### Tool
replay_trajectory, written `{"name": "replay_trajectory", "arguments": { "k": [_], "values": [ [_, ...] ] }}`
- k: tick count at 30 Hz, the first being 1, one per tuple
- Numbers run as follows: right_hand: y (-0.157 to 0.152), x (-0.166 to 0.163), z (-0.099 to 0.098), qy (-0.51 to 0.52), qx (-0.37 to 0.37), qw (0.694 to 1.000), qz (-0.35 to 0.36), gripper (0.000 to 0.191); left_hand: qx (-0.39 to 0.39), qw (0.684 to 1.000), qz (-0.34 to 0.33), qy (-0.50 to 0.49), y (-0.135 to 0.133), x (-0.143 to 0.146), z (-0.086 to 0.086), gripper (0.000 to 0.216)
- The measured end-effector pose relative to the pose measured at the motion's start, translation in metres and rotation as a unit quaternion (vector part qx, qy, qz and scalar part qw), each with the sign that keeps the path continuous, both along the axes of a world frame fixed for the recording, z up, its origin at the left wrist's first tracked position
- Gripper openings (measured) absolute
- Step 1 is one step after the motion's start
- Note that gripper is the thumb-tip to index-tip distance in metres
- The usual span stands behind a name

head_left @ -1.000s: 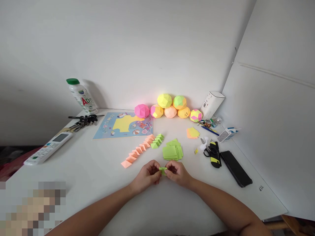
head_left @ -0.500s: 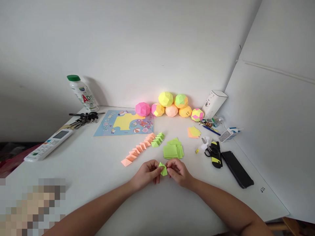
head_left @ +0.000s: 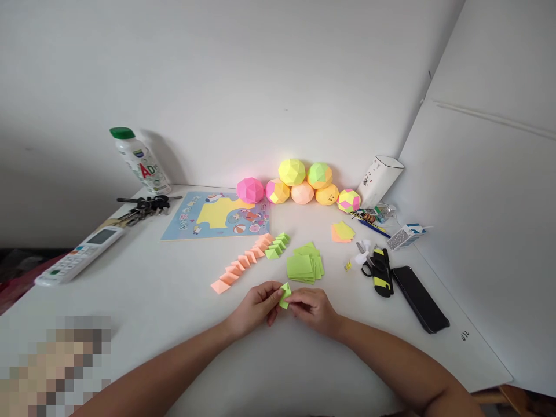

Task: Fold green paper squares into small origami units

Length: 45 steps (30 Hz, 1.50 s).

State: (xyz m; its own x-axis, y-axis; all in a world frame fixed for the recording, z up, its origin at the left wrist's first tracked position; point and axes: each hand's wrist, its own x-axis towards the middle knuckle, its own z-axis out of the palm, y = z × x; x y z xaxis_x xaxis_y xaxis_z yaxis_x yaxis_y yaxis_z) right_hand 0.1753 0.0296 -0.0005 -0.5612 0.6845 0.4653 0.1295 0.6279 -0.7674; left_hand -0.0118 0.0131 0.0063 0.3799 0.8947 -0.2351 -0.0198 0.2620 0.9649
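Observation:
A small piece of folded green paper (head_left: 285,296) is pinched between the fingers of my left hand (head_left: 259,304). From the other side, the fingertips of my right hand (head_left: 313,308) press closed on the same paper. Just beyond the hands lies a loose stack of green paper squares (head_left: 300,267). To its left, a row of folded orange paper pieces (head_left: 238,266) runs diagonally, with a shorter row of folded green pieces (head_left: 277,245) beside its far end.
Several faceted paper balls (head_left: 292,172) sit against the wall. A blue puzzle board (head_left: 178,226), bottle (head_left: 143,164), keys (head_left: 147,207) and remote control (head_left: 80,255) are on the left. On the right are yellow and orange paper (head_left: 343,231), a black-yellow cutter (head_left: 382,272) and a phone (head_left: 420,299).
My right hand has moved left onto the green paper, which now looks narrower and more folded. The view has shifted slightly.

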Motion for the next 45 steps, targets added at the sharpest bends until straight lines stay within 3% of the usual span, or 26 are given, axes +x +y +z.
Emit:
{"name": "replay_trajectory", "arguments": {
  "k": [5, 9, 16, 22, 26, 31, 34, 38, 45],
  "values": [
    [0.002, 0.0, 0.001, 0.021, 0.026, 0.999, -0.011, 0.017, 0.033, 0.998, -0.046, -0.009, -0.003, -0.001, 0.004, 0.04],
    [0.001, -0.001, 0.002, 0.03, 0.012, 0.999, -0.022, 0.015, 0.049, 0.998, -0.045, -0.007, -0.005, -0.001, 0.004, 0.04],
    [0.0, -0.002, 0.003, 0.051, -0.164, 0.985, -0.024, 0.015, 0.058, 0.996, -0.061, -0.011, -0.006, -0.001, 0.006, 0.037],
    [-0.001, -0.002, 0.01, 0.06, -0.211, 0.975, -0.032, 0.012, 0.063, 0.994, -0.074, -0.05, -0.007, 0.001, 0.003, 0.041],
    [-0.003, -0.002, 0.008, 0.064, -0.282, 0.956, -0.043, 0.011, 0.052, 0.996, -0.06, -0.04, -0.006, 0.0, 0.003, 0.039],
    [-0.003, -0.002, 0.004, 0.085, -0.346, 0.933, -0.058, 0.021, 0.028, 0.998, -0.032, -0.044, -0.005, 0.001, 0.007, 0.041],
    [-0.001, -0.002, 0.007, 0.043, -0.328, 0.942, -0.057, 0.02, 0.022, 0.999, -0.005, -0.041, -0.006, 0.002, 0.007, 0.044],
    [0.001, -0.004, 0.01, -0.037, -0.245, 0.968, -0.05, 0.011, 0.043, 0.999, -0.002, -0.019, -0.008, 0.004, 0.001, 0.042],
    [-0.001, -0.007, 0.006, -0.029, -0.202, 0.977, -0.064, 0.006, 0.103, 0.994, -0.011, 0.032, -0.012, 0.006, -0.002, 0.037]
  ]
}}
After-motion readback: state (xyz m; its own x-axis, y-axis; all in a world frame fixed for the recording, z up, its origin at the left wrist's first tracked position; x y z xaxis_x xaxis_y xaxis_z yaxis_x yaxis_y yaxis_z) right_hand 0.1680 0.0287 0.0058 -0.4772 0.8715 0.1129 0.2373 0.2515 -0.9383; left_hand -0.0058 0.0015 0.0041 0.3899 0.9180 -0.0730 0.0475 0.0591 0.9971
